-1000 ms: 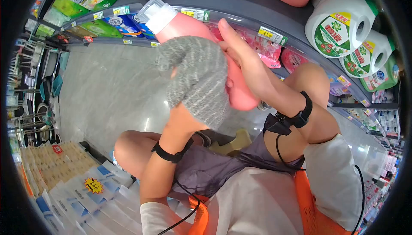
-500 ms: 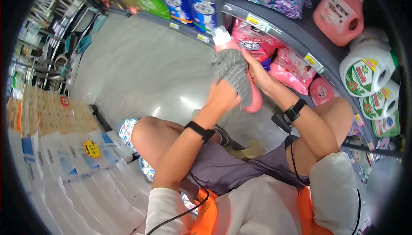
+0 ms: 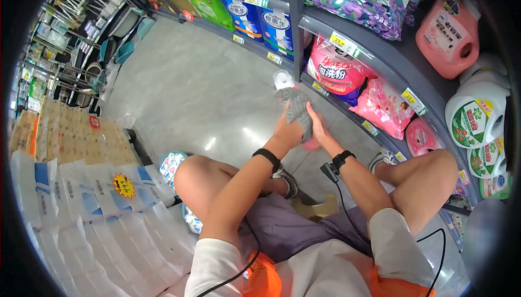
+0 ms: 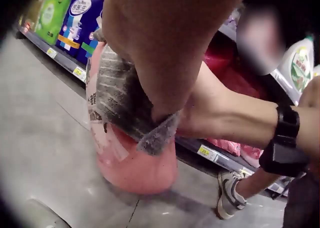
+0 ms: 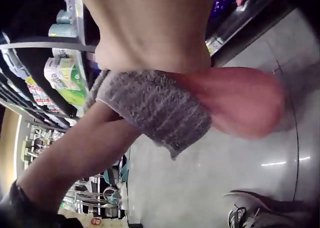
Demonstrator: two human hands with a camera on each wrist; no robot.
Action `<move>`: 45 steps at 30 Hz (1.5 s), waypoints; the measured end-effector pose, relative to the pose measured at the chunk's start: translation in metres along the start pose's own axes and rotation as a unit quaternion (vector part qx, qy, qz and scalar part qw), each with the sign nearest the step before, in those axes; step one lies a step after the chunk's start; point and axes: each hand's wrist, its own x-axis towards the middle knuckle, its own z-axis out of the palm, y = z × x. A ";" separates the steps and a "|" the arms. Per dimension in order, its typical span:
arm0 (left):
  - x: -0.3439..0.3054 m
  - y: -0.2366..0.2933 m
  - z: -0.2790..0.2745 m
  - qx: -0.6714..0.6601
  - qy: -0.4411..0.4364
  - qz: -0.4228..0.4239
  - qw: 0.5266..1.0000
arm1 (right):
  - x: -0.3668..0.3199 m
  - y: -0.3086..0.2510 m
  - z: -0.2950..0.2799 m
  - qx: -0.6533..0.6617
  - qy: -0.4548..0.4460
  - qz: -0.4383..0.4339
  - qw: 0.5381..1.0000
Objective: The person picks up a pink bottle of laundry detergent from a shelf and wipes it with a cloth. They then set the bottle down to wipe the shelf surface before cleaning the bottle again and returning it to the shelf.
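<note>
A pink detergent bottle with a clear-and-white cap is held out in front of my knees, low over the floor. A grey striped cloth wraps much of its body, and in the right wrist view the cloth leaves the pink base bare. My left hand grips the cloth against the bottle from the left. On the opposite side my right hand holds the bottle, its fingers largely hidden behind cloth and bottle.
Shelves on the right carry pink washing-powder bags, a pink jug and white detergent jugs. Stacked paper packs stand at my left. Grey floor lies ahead, and a small stool is beneath me.
Bottle, cloth and both hands have moved down and away from my head, from beside the shelf edge to over the floor. The head view has turned, with the shelves shifting right.
</note>
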 end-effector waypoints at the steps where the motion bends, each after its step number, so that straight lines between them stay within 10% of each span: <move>1: 0.000 0.009 0.009 0.025 -0.022 -0.005 0.999 | -0.004 0.006 -0.004 0.026 0.003 0.010 1.000; 8: 0.013 0.063 -0.019 0.083 -0.197 0.039 0.976 | -0.009 0.054 -0.049 0.012 0.116 0.015 0.993; 21: 0.049 0.116 -0.012 0.130 -0.123 0.080 0.981 | -0.017 0.105 -0.135 -0.194 0.241 -0.141 0.940; 24: 0.051 0.113 -0.046 -0.038 -0.203 0.100 0.973 | -0.014 0.084 -0.152 -0.333 0.237 -0.044 0.912; 27: 0.060 0.101 -0.110 -0.167 -0.183 0.068 0.966 | -0.031 0.052 -0.143 -0.161 0.280 -0.075 0.943; 31: 0.068 0.050 -0.136 -0.170 0.020 0.064 0.983 | -0.035 0.030 -0.147 -0.177 0.260 -0.087 0.945; 34: 0.057 0.020 -0.113 -0.161 -0.008 -0.019 0.987 | -0.021 0.019 -0.128 -0.113 0.262 -0.189 0.940; 45: 0.043 0.016 -0.072 -0.113 -0.118 -0.020 0.986 | -0.036 -0.016 -0.061 -0.248 0.127 -0.151 0.948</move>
